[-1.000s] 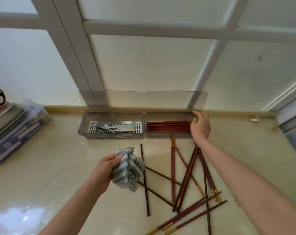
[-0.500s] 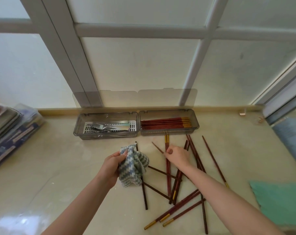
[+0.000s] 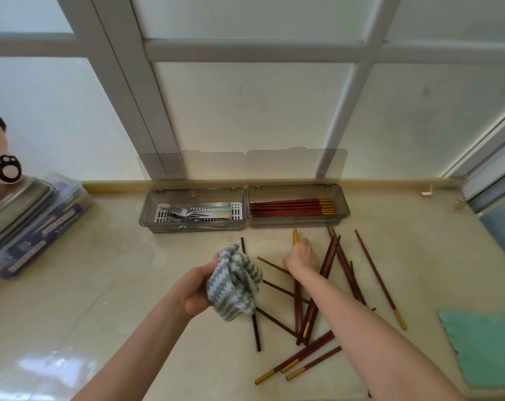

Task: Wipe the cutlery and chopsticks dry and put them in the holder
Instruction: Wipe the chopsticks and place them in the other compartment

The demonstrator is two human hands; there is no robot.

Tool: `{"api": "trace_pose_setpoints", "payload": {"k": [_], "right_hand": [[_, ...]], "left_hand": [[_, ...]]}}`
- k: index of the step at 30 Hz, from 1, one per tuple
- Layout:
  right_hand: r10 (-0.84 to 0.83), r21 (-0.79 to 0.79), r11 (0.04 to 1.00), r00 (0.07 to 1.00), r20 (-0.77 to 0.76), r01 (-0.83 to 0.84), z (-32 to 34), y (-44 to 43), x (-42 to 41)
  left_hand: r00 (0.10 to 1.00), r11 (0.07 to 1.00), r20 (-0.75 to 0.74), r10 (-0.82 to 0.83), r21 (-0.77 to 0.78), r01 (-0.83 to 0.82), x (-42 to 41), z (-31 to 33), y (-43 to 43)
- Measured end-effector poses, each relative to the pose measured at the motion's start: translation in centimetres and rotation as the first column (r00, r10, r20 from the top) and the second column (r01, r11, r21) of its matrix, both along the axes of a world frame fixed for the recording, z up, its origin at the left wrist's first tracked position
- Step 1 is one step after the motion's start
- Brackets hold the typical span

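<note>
My left hand [image 3: 194,287] grips a bunched blue-and-white striped cloth [image 3: 234,283] above the counter. My right hand [image 3: 301,254] curls round the upper part of a red chopstick with a gold end [image 3: 295,237]; the rest of that stick runs down under my forearm. Several more red and dark chopsticks [image 3: 343,270] lie scattered on the counter around it. The grey two-part holder [image 3: 342,204] stands by the window, lid up. Forks and other cutlery [image 3: 193,211] lie in its left part, and a row of red chopsticks [image 3: 288,206] in its right part.
A metal tray on a blue wrapped pack [image 3: 28,221] sits at the left edge. A green cloth [image 3: 485,345] lies at the right front. The window frame and sill close off the back.
My right hand came back from the holder's right part to the loose chopsticks and closed round one. The left hand keeps holding the cloth.
</note>
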State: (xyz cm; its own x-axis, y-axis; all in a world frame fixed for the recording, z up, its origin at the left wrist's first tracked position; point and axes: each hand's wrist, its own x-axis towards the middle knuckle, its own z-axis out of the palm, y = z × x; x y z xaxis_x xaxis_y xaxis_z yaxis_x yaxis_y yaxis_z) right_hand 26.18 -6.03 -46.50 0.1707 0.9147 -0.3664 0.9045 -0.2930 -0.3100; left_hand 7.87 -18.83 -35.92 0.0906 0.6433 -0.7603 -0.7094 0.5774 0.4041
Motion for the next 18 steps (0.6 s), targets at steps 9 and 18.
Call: {"api": "trace_pose_setpoints", "payload": {"k": [9,18], "right_hand": [[0.189,0.147,0.978,0.924,-0.333,-0.147,4.2,2.0,1.7],[0.262,0.467,0.849,0.573,-0.777,0.246,14.5,2.0,0.5]], "left_hand": [[0.999,0.998,-0.007,-0.039,-0.043,0.039,-1.2,-1.7,0.2],[0.995,0.991,0.022,-0.098,0.094,0.095,0.6,1.0,1.7]]}}
